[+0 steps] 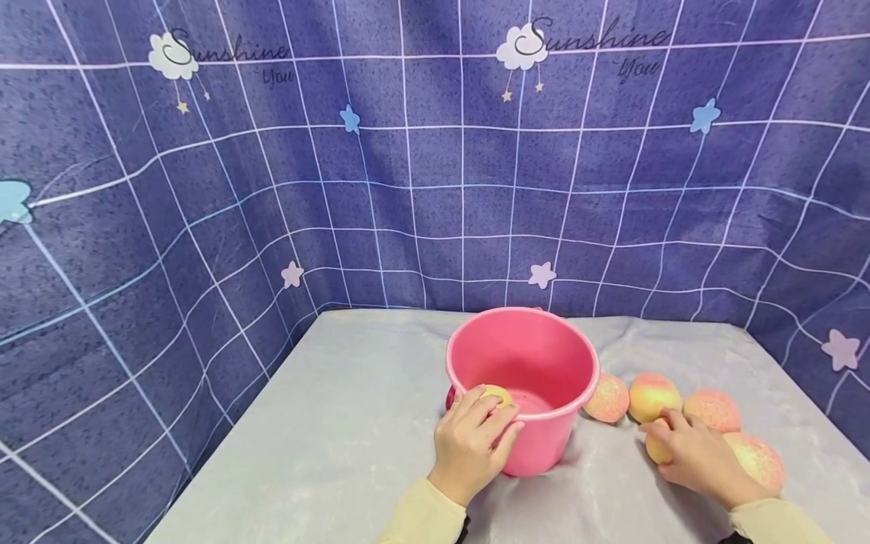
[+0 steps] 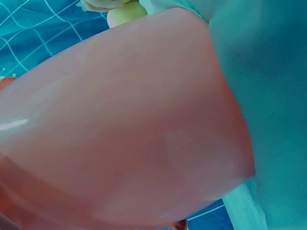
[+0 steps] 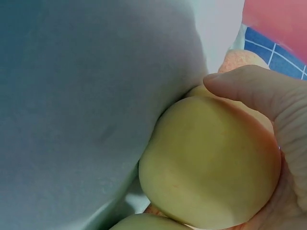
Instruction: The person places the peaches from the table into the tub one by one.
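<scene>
A pink bucket stands upright on the sheet-covered table, its mouth tipped toward my view. My left hand reaches over its near left rim, fingers bent over a yellow peach just inside the mouth. Most of that peach is hidden by the fingers. To the right, my right hand grips a yellow peach low over the table. A large peach fills the middle of the right wrist view, with the thumb just beyond it. The bucket wall takes up most of the left wrist view.
Several pink-and-yellow peaches surround my right hand: one beside the bucket, one behind the fingers, one farther right and one by the wrist. A blue gridded curtain borders the grey table sheet.
</scene>
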